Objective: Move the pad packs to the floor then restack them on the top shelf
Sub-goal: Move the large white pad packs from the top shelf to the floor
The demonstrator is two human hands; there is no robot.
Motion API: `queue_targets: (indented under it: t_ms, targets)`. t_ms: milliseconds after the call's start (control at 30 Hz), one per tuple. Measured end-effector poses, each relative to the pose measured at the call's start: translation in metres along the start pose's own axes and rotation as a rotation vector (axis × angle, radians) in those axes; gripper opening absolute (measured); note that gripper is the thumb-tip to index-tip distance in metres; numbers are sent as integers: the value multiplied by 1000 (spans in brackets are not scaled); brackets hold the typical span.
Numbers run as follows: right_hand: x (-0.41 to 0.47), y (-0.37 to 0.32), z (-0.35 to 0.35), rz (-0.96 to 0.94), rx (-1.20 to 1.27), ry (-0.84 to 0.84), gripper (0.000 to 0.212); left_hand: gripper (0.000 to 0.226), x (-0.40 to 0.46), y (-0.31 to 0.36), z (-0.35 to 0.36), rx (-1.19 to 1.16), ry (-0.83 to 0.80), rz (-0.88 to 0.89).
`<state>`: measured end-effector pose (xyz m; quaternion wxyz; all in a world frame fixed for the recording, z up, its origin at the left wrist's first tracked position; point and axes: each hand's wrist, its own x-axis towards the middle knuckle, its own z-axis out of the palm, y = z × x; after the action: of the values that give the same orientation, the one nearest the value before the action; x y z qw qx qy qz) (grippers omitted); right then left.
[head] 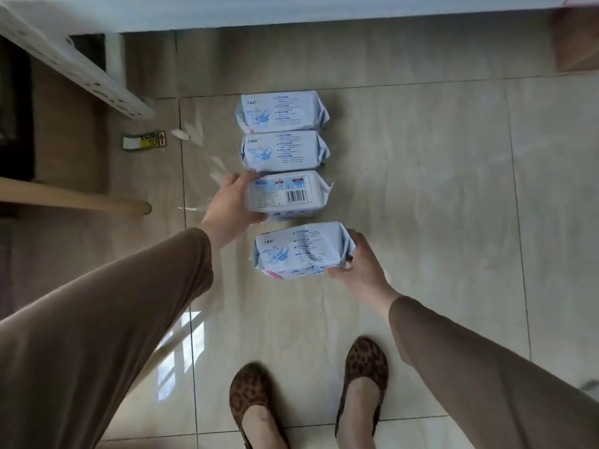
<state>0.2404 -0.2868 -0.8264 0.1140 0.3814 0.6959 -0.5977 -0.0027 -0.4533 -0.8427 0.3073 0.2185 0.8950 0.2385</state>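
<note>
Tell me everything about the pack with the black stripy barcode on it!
The barcode pack is a soft, puffy plastic packet, pale blue and white, with crimped, gathered ends. Its back faces up, showing a black barcode, small print and red and blue boxes. It lies third in a row of four packs on the shiny tiled floor, close to the neighbouring pack beyond it. The left hand grips its left end, fingers over the far edge and thumb on the near edge. Whether it is lifted I cannot tell.

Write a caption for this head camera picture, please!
Left hand and right hand each grip a pad pack in a row of four on the tiled floor.
</note>
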Motion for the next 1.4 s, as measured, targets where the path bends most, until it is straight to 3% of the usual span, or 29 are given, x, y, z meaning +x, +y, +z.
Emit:
queue_targets:
  t_ms: [433, 700, 967, 1133, 1400]
  targets:
    - [38, 31, 41, -52, -35, 137, 64, 81, 5, -11, 2, -70, -40, 56]
    - [52, 29, 55, -60, -32, 226, 68, 60, -33, -26, -1, -31, 136, 30]
    - [29, 14, 38, 98, -100, 166, 107, 58, -78, -20, -1, 70, 101, -30]
    - [-34, -51, -12, 62, -272, 164, 90, 62, -125, 40, -37, 147, 43, -96]
    - [-156, -248, -134, -115, -583, 206, 59, 61, -184, 221, -172, 234, 53, 98]
